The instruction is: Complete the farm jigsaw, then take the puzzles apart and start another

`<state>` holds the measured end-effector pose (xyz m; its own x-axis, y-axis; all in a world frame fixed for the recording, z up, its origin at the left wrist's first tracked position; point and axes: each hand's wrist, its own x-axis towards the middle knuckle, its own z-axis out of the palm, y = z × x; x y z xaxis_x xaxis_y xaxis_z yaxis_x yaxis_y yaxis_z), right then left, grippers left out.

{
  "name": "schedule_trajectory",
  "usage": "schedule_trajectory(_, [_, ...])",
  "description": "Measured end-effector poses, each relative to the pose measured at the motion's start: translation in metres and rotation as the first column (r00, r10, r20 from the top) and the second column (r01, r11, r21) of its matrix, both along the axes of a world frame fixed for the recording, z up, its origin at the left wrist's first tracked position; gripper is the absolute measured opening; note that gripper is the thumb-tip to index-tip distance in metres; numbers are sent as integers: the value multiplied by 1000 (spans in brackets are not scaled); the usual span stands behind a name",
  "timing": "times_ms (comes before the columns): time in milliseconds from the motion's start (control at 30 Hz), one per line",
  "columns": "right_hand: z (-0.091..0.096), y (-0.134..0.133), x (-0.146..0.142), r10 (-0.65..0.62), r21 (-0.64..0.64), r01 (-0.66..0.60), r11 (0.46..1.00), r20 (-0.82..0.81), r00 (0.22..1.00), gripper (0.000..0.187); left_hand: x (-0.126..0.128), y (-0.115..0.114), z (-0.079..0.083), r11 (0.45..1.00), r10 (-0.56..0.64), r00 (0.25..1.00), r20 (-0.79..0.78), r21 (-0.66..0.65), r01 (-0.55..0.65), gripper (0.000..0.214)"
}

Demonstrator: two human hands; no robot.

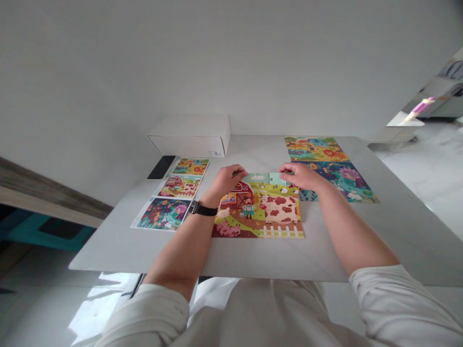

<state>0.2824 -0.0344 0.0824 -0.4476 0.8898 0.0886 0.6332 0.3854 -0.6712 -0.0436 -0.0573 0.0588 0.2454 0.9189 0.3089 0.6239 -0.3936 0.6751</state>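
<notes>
An assembled farm jigsaw puzzle (253,212) with a red barn, a farmer and a spotted cow lies on the table in front of me. My left hand (228,177) is closed at its top left corner, fingertips on the edge; a black watch (202,208) is on that wrist. At the top right corner my right hand (300,174) pinches the puzzle's edge between thumb and fingers. Whether the far edge is slightly raised, I cannot tell. Faint seams between pieces show across the sky part.
On the left lies a reference sheet (178,193) with three small pictures, beside a black phone (162,167). A white box (190,137) stands against the wall. Right of the farm puzzle are a safari puzzle (318,149) and a dark blue forest puzzle (343,180) on the grey table (394,231).
</notes>
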Motion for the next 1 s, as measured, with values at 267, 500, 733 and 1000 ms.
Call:
schedule_trajectory(267, [6, -4, 1, 44, -44, -45, 998, -22, 999, 32, 2, -4, 7, 998, 62, 993, 101, -15, -61, 29])
schedule_trajectory(500, [-2, 1, 1, 30, -93, -34, 995, -46, 998, 31, 7, -8, 10, 987, 56, 974, 219, -158, -21, 32])
schedule_trajectory(733, [-14, -1, -14, 104, -153, -78, 985, 169, 980, 17, 15, -14, 13, 958, -65, 929, 364, -238, 160, 41])
schedule_trajectory(1000, [-20, -17, -39, 99, -114, -109, 988, -91, 991, 35, 23, -11, 5, 977, -88, 984, 153, -178, 116, 38])
